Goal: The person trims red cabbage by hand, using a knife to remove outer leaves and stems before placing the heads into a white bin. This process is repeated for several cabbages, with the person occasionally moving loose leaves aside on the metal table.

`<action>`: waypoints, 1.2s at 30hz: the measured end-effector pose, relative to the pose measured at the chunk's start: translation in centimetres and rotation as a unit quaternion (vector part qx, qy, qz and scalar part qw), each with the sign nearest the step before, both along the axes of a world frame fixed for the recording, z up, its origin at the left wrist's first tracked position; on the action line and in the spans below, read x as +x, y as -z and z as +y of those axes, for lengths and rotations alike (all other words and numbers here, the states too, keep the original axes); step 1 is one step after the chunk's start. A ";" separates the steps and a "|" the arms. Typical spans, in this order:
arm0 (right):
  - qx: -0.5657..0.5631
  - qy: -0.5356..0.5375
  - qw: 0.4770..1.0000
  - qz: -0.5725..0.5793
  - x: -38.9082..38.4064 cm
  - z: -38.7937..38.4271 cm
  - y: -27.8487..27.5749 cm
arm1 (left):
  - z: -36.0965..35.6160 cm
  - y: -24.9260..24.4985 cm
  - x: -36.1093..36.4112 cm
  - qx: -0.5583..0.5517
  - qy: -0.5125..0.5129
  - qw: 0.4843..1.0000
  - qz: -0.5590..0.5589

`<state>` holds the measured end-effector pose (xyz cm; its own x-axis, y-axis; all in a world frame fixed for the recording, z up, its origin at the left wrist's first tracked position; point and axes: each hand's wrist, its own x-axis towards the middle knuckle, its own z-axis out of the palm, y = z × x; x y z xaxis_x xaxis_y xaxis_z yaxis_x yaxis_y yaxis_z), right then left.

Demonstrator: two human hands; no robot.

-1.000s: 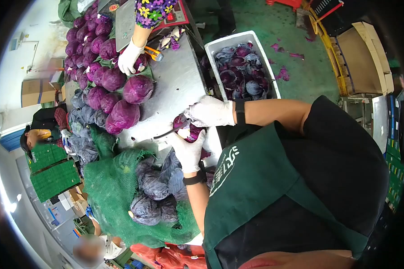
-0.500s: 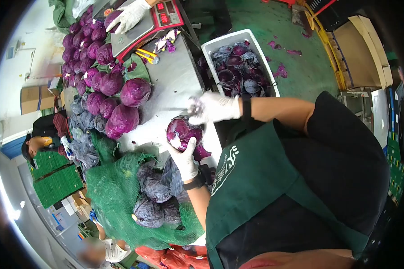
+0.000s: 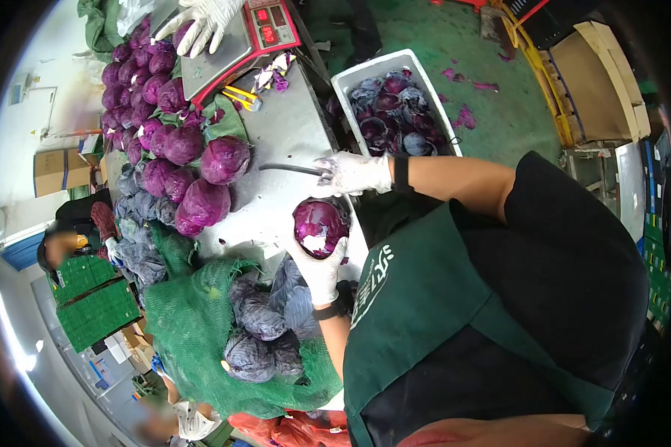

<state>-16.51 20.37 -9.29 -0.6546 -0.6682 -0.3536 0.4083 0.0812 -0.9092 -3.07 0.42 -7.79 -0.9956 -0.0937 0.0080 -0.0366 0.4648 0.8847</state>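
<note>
My left hand (image 3: 320, 274), in a white glove, is closed around the lower side of a purple cabbage (image 3: 322, 223), which has a pale patch near my fingers. Just above the cabbage, my right hand (image 3: 353, 174), also gloved, grips a knife (image 3: 291, 168) whose dark, narrow blade points left over the metal table (image 3: 272, 134). The blade is apart from the cabbage.
Purple cabbages (image 3: 183, 145) are piled at left. A green net (image 3: 194, 328) holds darker ones. Another person's gloved hand (image 3: 201, 26) is over a red scale (image 3: 274, 26). A yellow cutter (image 3: 242, 97) lies near it. A white crate (image 3: 339, 82) holds leaves.
The cabbage and my left hand have shifted slightly right, and its pale patch has turned. My right hand is slightly left, with the blade now distinct. The other person's glove has spread its fingers.
</note>
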 end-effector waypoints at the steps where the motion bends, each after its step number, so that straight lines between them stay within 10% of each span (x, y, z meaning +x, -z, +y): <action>1: -0.019 0.001 0.999 0.044 -0.9 -2.3 5.0 | 0.1 -0.1 0.3 -0.009 0.013 1.000 -0.003; 5: 0.022 -0.070 0.994 0.077 -1.0 -0.5 -0.6 | 0.6 -1.3 0.2 -0.085 0.062 0.994 0.030; 9: -0.129 -0.019 0.991 -0.001 -1.8 0.6 1.7 | -0.4 -0.9 1.2 0.174 -0.042 0.983 -0.046; 12: -0.138 0.037 0.982 -0.121 -3.0 4.8 2.1 | -1.3 -1.3 2.4 0.464 -0.115 0.877 -0.041; 13: -0.212 0.067 0.956 -0.192 -3.8 5.2 3.4 | -1.9 -1.6 2.7 0.464 -0.119 0.877 -0.034; 14: -0.007 0.024 0.995 0.097 -3.0 4.9 0.7 | -2.6 -2.0 2.8 0.445 -0.085 0.891 -0.038; 23: -0.158 -0.144 0.976 0.036 -1.9 -1.6 -6.2 | -3.7 -0.4 3.7 0.579 -0.061 0.806 -0.105; 31: -0.233 0.094 0.968 -0.004 -2.2 5.6 -9.9 | -2.2 -0.7 2.3 0.662 -0.101 0.731 -0.130; 33: -0.144 0.140 0.978 0.058 -3.7 7.7 -8.4 | -0.4 -2.7 1.4 0.609 -0.137 0.768 -0.143; 34: -0.098 0.154 0.978 0.104 -4.1 8.1 -7.9 | 0.6 -2.6 1.3 0.326 -0.129 0.936 -0.016; 35: -0.051 0.167 0.973 0.149 -4.4 8.3 -7.5 | 1.1 -2.5 1.2 0.001 -0.107 0.988 0.113; 36: 0.089 0.176 0.940 0.279 -4.4 8.2 -7.0 | 0.3 -2.1 1.2 0.170 -0.062 0.981 0.075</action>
